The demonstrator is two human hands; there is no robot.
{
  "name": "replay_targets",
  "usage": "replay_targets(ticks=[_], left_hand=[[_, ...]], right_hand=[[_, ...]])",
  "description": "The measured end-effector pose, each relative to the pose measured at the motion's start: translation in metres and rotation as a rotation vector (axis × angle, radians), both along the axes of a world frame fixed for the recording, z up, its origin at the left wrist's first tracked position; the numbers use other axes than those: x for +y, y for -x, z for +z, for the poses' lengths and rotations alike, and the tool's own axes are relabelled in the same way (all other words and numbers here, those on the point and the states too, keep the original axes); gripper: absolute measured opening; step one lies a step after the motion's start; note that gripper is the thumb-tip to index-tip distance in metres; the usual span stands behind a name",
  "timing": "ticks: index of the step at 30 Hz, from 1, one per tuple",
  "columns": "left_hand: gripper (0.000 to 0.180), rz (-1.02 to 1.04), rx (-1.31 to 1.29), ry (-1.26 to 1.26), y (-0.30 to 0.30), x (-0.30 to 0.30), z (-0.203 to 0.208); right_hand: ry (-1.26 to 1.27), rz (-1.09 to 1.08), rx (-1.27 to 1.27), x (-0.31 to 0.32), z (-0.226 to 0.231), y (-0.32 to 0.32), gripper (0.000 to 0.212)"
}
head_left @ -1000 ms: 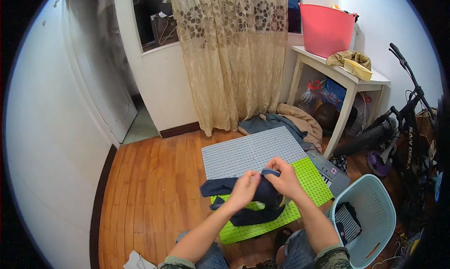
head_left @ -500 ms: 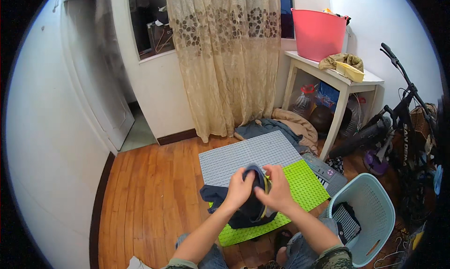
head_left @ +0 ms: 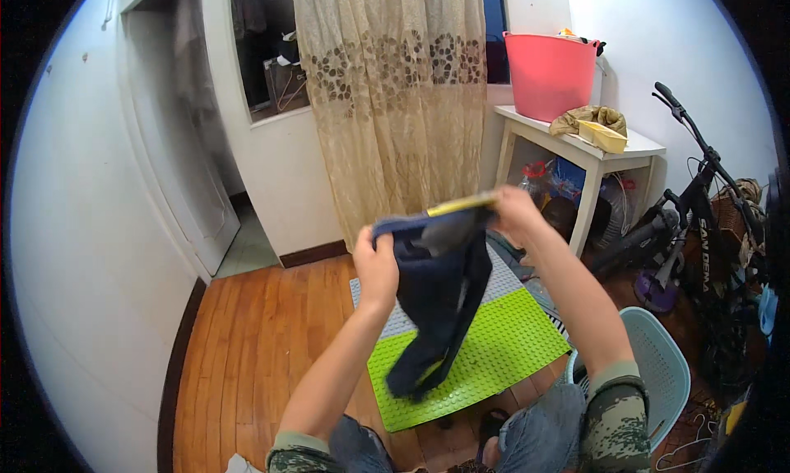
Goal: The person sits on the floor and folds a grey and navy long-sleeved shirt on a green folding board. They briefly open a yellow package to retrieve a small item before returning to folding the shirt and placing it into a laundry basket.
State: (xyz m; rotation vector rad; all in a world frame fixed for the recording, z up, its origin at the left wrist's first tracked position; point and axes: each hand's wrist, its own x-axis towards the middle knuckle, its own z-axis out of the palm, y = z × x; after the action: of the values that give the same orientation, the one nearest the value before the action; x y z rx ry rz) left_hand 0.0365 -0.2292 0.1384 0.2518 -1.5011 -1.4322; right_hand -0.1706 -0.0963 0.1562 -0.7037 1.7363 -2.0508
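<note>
Head view: hands [head_left: 444, 242] gripping limp navy garment [head_left: 440, 300]; studded mat [head_left: 485, 349] beneath

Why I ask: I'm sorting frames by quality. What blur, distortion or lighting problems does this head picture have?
Head view: strong fisheye bend, with the door frame curving and black corners; the right hand and the top edge of the dark garment are slightly motion-blurred; lighting is even and soft, with no harsh glare on the wood floor.

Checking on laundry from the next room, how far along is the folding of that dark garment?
Early. Left hand and right hand hold the dark navy cloth garment up by its top edge, hanging unfolded above the green and grey studded mat. No folded pile shows; the pale blue plastic basket sits alongside.
</note>
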Motion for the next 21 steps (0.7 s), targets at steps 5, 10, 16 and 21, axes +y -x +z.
replay_targets(ticks=[5,10,16,21], left_hand=[[0.015,-0.008,0.151,-0.053,-0.002,-0.010,0.048],[0.016,0.180,-0.136,-0.063,-0.023,-0.038,-0.025],[0.030,-0.341,-0.234,0.016,-0.041,0.079,-0.117],[0.028,-0.367,-0.204,-0.390,-0.021,0.087,-0.167]], right_hand=[[0.230,0.302,-0.127,-0.004,0.083,-0.027,0.015],[-0.110,0.145,0.120,-0.006,-0.009,-0.055,0.010],[-0.192,0.190,0.173,0.003,-0.159,-0.095,0.017],[-0.397,-0.031,0.461,0.006,-0.180,-0.117,0.028]])
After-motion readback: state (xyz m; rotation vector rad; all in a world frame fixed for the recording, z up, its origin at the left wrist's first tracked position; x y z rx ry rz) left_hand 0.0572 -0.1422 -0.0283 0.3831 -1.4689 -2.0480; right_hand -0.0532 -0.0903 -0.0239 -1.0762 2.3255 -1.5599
